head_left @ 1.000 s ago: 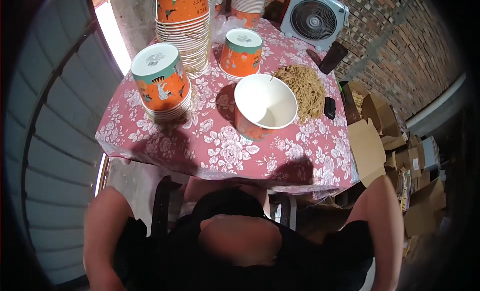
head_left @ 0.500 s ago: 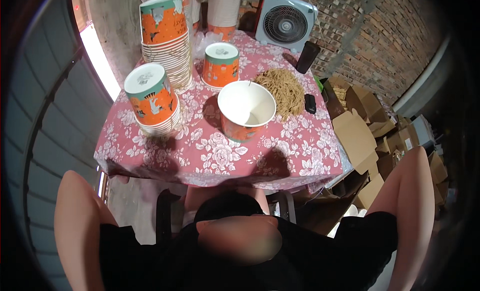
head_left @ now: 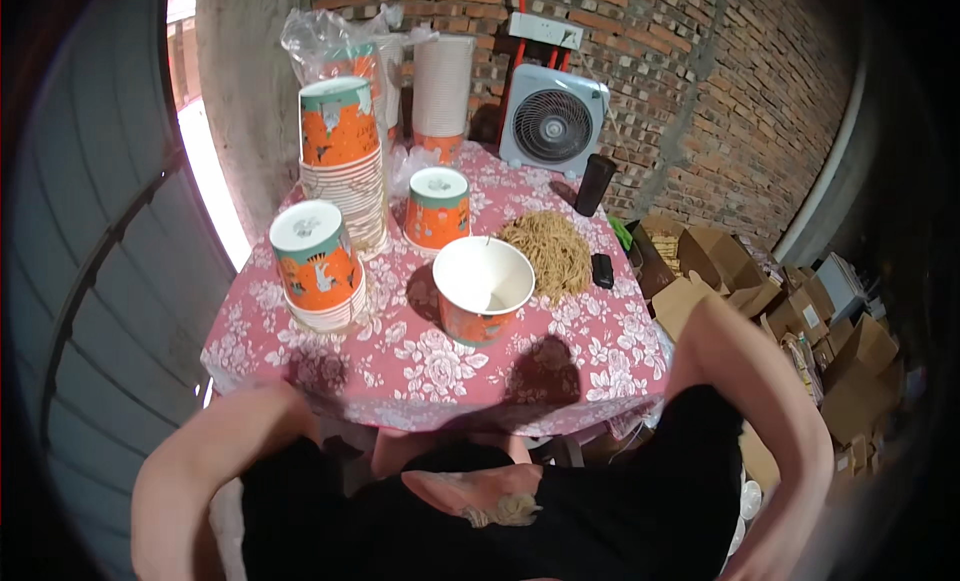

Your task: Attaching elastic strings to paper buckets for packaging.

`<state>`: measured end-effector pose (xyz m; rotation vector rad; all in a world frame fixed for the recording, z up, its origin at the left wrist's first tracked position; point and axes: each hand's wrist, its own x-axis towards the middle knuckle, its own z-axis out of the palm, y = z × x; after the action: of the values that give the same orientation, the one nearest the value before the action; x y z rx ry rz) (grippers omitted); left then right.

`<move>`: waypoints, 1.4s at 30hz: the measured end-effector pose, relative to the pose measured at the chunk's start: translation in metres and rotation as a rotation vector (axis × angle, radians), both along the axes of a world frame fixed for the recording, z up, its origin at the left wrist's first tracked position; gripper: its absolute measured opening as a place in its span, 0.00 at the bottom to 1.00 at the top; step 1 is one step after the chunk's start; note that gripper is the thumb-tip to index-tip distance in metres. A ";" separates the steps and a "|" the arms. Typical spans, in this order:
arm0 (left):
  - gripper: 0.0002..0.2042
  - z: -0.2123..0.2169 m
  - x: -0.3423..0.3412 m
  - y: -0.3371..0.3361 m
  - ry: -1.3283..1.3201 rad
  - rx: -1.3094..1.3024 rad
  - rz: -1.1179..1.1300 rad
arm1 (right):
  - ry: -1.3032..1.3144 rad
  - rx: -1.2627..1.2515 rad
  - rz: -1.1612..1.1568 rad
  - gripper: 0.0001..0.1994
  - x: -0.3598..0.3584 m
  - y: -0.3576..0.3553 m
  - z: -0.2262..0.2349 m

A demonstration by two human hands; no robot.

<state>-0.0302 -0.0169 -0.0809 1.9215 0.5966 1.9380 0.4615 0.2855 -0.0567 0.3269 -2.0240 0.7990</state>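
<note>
Neither of my hands shows; only my two bent bare arms are in view, the left arm point(head_left: 225, 431) and the right arm point(head_left: 765, 391), each running out past the lower edge. On the table ahead stands an open paper bucket point(head_left: 478, 327), orange outside and white inside, with nothing visible in it. Right behind it lies a heap of tan shredded fibre point(head_left: 550, 251). Upside-down orange and green buckets stand around it: a short stack point(head_left: 318, 281) at the left, a taller stack point(head_left: 340, 131) behind that, and another upturned bucket point(head_left: 437, 216) in the middle.
A flowered pink cloth point(head_left: 440, 371) covers the table. At the back are a box fan point(head_left: 553, 121), a black cylinder point(head_left: 595, 186) and a column of nested white cups point(head_left: 443, 86). A small black object point(head_left: 602, 271) lies beside the fibre. Cardboard boxes point(head_left: 720, 261) crowd the right side.
The view has tilted up, so the table sits lower and more wall shows. Both my elbows have come inward. The things on the table keep their places.
</note>
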 end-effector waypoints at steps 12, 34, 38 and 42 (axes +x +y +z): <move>0.15 -0.049 -0.053 0.261 0.031 -0.721 0.419 | -0.637 -0.584 -0.034 0.28 -0.350 0.181 -0.086; 0.15 -0.050 -0.052 0.282 0.400 -0.931 0.192 | -0.799 -0.199 0.227 0.08 -0.371 0.155 -0.102; 0.11 -0.045 -0.050 0.283 0.380 -1.055 0.280 | -0.710 -0.060 -0.124 0.07 -0.355 0.147 -0.079; 0.10 -0.059 -0.080 0.273 0.391 -0.950 0.509 | -0.734 0.012 -0.227 0.07 -0.320 0.161 -0.051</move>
<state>-0.1105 0.2565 -0.1395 1.5470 1.8517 1.0801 0.1413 0.4463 -0.1079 -0.2318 -2.6800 0.8343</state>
